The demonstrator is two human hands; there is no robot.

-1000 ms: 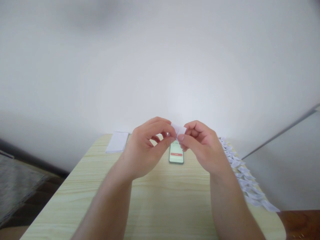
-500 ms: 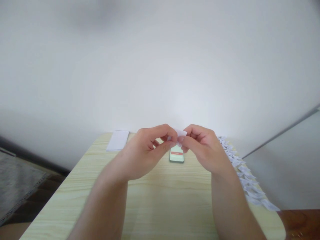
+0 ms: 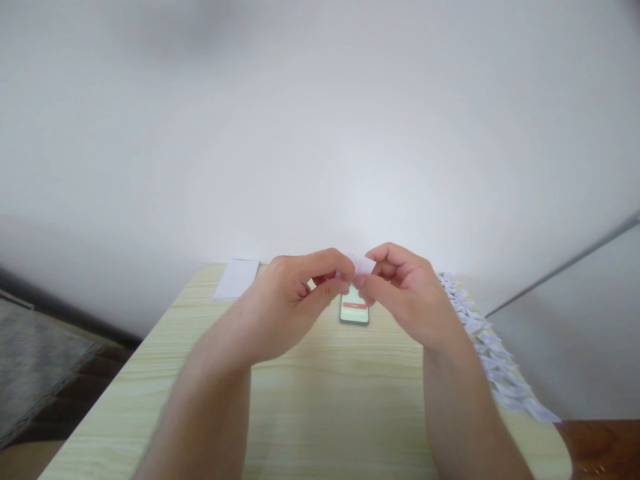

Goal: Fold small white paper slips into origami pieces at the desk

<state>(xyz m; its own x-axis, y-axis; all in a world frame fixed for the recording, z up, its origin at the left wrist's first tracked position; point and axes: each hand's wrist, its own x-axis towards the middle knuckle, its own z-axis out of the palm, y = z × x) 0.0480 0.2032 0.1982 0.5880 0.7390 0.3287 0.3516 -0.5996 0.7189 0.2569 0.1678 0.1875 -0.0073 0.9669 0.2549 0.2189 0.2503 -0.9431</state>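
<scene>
A small piece of folded white paper [image 3: 363,265] is held up between my two hands over the far part of the table. My left hand [image 3: 295,300] pinches its left side between thumb and bent fingers. On the other side, my right hand [image 3: 403,293] has its thumb and curled fingers on the paper's lower right part. Fingers cover much of the sheet, so its folds are hard to make out. Below the hands lies a smartphone [image 3: 355,315] with a lit screen and a red bar; its far end is hidden.
A stack of white paper [image 3: 237,280] rests at the table's back left. Along the right edge of the light wooden table [image 3: 335,407] runs a row of several folded white paper pieces [image 3: 493,347]. A white wall [image 3: 320,133] rises directly behind.
My right thumb and fingers have parted slightly and shifted a little on the paper, showing more of it. My left hand keeps its pinch, nearly still.
</scene>
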